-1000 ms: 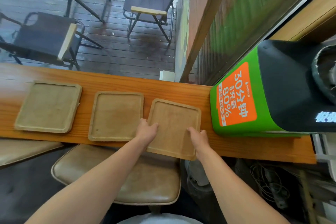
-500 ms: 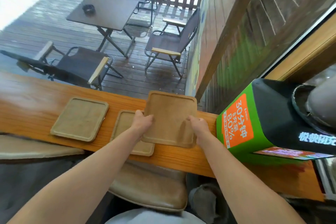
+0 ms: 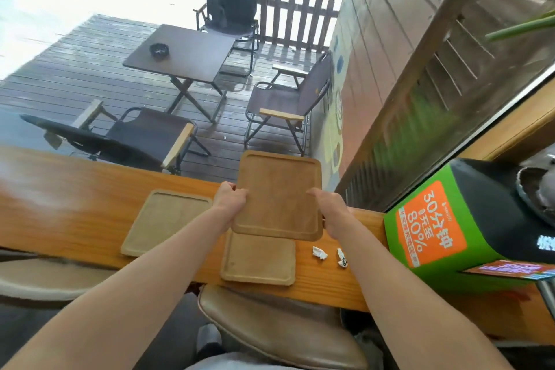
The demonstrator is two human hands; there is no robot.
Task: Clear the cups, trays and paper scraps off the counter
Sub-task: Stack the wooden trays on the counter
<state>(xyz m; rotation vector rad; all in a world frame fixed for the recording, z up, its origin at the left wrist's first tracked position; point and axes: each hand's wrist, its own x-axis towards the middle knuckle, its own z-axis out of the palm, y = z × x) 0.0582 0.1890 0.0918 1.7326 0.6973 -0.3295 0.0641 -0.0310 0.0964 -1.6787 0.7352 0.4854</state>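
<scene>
I hold a square wooden tray [image 3: 277,195] in the air above the wooden counter [image 3: 69,207]. My left hand [image 3: 229,198] grips its left edge and my right hand [image 3: 332,210] grips its right edge. Directly below it a second wooden tray [image 3: 258,258] lies flat on the counter near the front edge. A third tray [image 3: 166,221] lies to its left. Two crumpled white paper scraps [image 3: 319,252] [image 3: 341,258] lie on the counter right of the second tray, beside my right forearm.
A green and black box with an orange label [image 3: 432,228] stands on the counter's right end. Padded brown stools [image 3: 279,330] sit under the counter's front edge. Beyond the window, folding chairs [image 3: 288,108] and a dark table [image 3: 180,54] stand on a wet deck.
The rightmost tray was lifted off the counter and now hangs over the middle tray. Two paper scraps show where it lay. The view tilted upward.
</scene>
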